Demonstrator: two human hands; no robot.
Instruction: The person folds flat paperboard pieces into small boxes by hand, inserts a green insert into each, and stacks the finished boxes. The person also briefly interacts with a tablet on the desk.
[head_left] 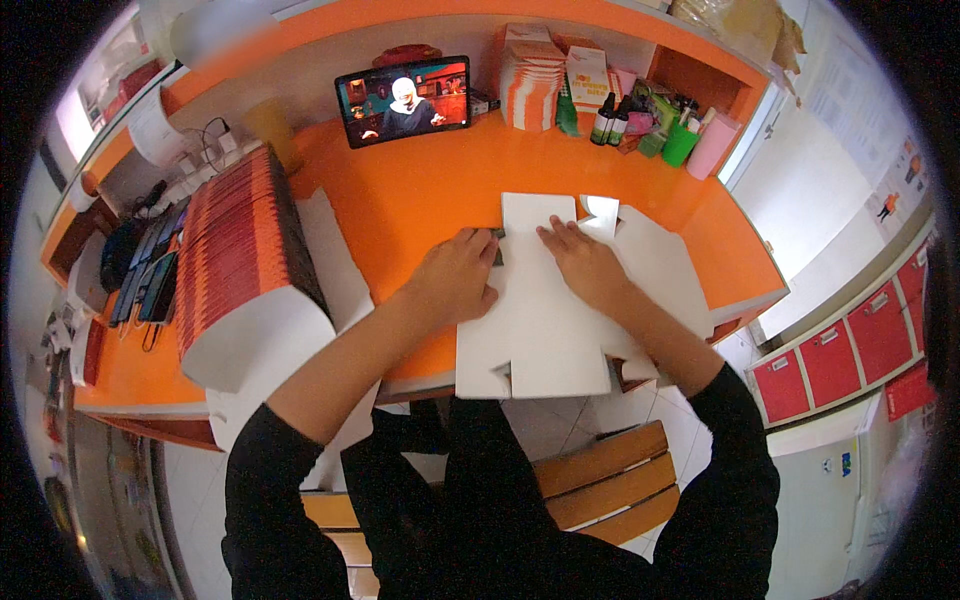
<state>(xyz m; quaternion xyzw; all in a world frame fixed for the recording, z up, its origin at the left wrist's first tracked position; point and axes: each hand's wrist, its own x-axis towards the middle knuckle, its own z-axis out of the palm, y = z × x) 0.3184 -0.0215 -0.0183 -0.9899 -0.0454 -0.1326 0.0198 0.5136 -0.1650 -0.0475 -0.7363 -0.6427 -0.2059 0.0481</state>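
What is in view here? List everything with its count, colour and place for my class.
Die-cut cardboard blank: one, white, overhanging the desk's near edge
Cardboard underneath: at least one piece, white, right
Cardboard stack: one, red with white near end, left
Desk: one, orange, centre
Tablet: one, black-framed, back
Orange-and-white stack: one, right of tablet
Bottles: two, dark, right of that stack
Cup: one, green, beyond the bottles
Cylinder: one, pink, beside cup
Phone-like devices: several, dark, far left
Drawers: at least three, red, right
Slatted seat: apparently one, brown, below
Left grip: one, bare, at blank's left edge
Right grip: one, bare, on blank
Sleeves: two, black, below
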